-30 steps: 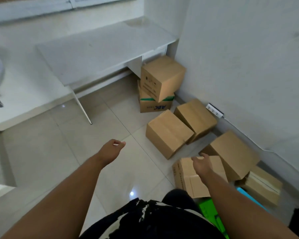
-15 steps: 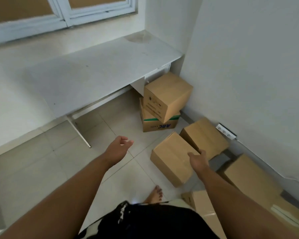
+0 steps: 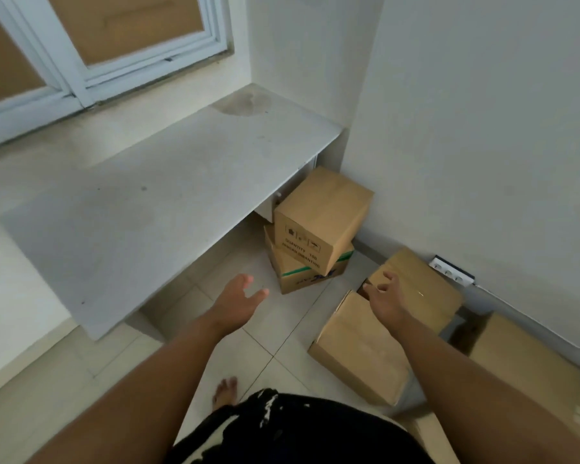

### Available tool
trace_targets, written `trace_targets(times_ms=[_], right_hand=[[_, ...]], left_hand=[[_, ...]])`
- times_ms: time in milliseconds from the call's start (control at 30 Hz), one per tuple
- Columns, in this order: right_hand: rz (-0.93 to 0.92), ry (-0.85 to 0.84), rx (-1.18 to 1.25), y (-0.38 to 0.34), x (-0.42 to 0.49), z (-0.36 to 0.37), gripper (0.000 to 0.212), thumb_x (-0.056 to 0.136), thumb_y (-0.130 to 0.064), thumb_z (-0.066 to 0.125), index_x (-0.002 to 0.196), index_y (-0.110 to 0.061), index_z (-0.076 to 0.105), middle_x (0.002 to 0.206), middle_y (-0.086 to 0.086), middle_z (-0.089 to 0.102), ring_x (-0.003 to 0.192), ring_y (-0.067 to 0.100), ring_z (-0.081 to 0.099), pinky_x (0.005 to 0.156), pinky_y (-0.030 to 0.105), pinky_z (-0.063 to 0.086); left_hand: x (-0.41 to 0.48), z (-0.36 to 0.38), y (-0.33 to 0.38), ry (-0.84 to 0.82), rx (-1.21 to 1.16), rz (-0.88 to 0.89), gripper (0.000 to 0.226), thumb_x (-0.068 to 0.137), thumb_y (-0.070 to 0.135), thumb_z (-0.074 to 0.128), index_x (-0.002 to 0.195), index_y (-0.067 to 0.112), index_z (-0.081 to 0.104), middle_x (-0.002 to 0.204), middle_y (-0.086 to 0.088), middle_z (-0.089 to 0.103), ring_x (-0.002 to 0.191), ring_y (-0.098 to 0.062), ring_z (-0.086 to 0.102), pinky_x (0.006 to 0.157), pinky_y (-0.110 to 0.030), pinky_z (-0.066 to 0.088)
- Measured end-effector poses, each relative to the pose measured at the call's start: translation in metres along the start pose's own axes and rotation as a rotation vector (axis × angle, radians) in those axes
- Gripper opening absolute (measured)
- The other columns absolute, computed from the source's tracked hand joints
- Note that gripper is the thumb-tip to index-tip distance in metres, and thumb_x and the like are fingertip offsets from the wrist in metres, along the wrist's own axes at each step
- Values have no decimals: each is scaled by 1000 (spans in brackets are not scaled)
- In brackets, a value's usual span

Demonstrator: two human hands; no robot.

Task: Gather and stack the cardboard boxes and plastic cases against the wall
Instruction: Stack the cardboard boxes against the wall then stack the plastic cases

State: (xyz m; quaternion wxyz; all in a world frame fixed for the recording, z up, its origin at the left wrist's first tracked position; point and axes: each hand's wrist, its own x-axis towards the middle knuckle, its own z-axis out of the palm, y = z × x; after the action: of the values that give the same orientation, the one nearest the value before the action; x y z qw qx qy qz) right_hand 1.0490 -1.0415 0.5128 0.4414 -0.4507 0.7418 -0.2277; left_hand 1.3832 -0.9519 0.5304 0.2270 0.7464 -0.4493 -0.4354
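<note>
The top box (image 3: 322,219) in the corner carries black print: "QUANTITY 100" and, under it, "JANGAN DIBANTING", with small handling symbols above that are too fine to read. It sits skewed on a lower box (image 3: 300,279) with a green stripe. The blue lettering on that one is blurred now, though a second ago it read "ABC" upside down. Both stand on the floor (image 3: 265,333), tucked against the wall (image 3: 482,128) beside the end of the desk (image 3: 148,212).

The left hand (image 3: 240,301) hangs over the tiles, released, with its fingers spread and nothing in it. The right hand (image 3: 387,298) reaches over the far edge of the near box (image 3: 359,349), its fingers loosely apart above the dark gap to the box behind (image 3: 422,286). I cannot tell whether the fingertips touch cardboard, but it is not gripping anything. Another box (image 3: 523,360) lies along the wall at the right, partly hidden by the forearm. A white power strip (image 3: 451,272) lies at the foot of the wall.

Half a second ago the right hand rested on the near box's top edge and the left was half curled. The view has tilted up to take in the window (image 3: 114,45), and the green and blue cases seen earlier by the legs are out of shot. A bare foot (image 3: 225,391) shows below.
</note>
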Motion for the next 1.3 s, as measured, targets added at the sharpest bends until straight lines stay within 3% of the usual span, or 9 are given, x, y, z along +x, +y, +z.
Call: trace_targets(times_ms=[167, 433, 633, 767, 900, 967, 1067, 1167, 1300], right_hand=[[11, 95, -21, -25, 13, 31, 70, 95, -42, 70, 153, -27, 34, 111, -11, 53, 106, 21, 61, 97, 50, 55], [22, 187, -27, -50, 36, 57, 72, 92, -44, 73, 152, -37, 33, 119, -10, 53, 108, 16, 59, 100, 52, 55], [-23, 141, -125, -68, 77, 57, 71, 93, -42, 73, 153, -38, 35, 139, -5, 49, 124, 19, 53, 104, 52, 52], [-145, 77, -250, -53, 170, 76, 80, 90, -47, 74, 157, -37, 33, 151, -5, 42, 135, 20, 49, 109, 49, 48], [-318, 48, -455, -19, 283, 113, 92, 88, -51, 77, 162, -36, 26, 166, -4, 25, 149, 21, 35, 117, 39, 36], [-421, 23, -571, 7, 336, 138, 101, 84, -60, 75, 163, -44, 14, 172, -10, 6, 156, 23, 22, 120, 45, 32], [-573, 53, -552, 58, 398, 179, 108, 79, -64, 77, 163, -48, 9, 172, -15, -11, 159, 25, 14, 122, 53, 33], [-841, 275, -354, 99, 435, 213, 104, 74, -55, 85, 159, -26, 32, 173, 1, 7, 159, 23, 18, 119, 55, 40], [-1051, 465, -260, 125, 473, 241, 96, 77, -63, 76, 150, -10, 42, 166, 15, 25, 154, 31, 27, 118, 56, 33]], left_hand=[[80, -42, -2, -52, 60, 56, 59, 97, 45, 72, 143, 12, 52, 142, -11, 56, 132, -28, 57, 105, -40, 46], [172, -68, 4, -182, 196, 148, 56, 97, 44, 71, 145, 22, 53, 148, -3, 55, 135, -21, 55, 111, -39, 46], [222, -48, 44, -179, 311, 395, 38, 100, 34, 68, 137, 29, 59, 142, 5, 54, 129, -16, 56, 106, -32, 46], [302, 12, 42, -155, 424, 596, 46, 100, 40, 63, 144, 37, 49, 149, 7, 45, 141, -17, 44, 114, -47, 48], [408, 104, 19, -40, 698, 719, 61, 102, 57, 49, 159, 45, 29, 173, -3, 16, 162, -33, 8, 126, -60, 23], [462, 151, -3, 43, 805, 790, 63, 104, 67, 33, 162, 47, 20, 176, -6, 11, 162, -34, 2, 127, -62, 15], [518, 203, -38, 319, 786, 920, 63, 104, 71, 23, 159, 45, 36, 168, -6, 35, 159, -33, 23, 126, -60, 13], [548, 234, -58, 622, 571, 1072, 61, 100, 67, 36, 145, 35, 61, 148, -9, 57, 141, -34, 47, 120, -60, 22], [580, 254, -71, 856, 451, 1185, 59, 102, 65, 36, 131, 25, 69, 130, -14, 63, 124, -37, 55, 115, -60, 30]])
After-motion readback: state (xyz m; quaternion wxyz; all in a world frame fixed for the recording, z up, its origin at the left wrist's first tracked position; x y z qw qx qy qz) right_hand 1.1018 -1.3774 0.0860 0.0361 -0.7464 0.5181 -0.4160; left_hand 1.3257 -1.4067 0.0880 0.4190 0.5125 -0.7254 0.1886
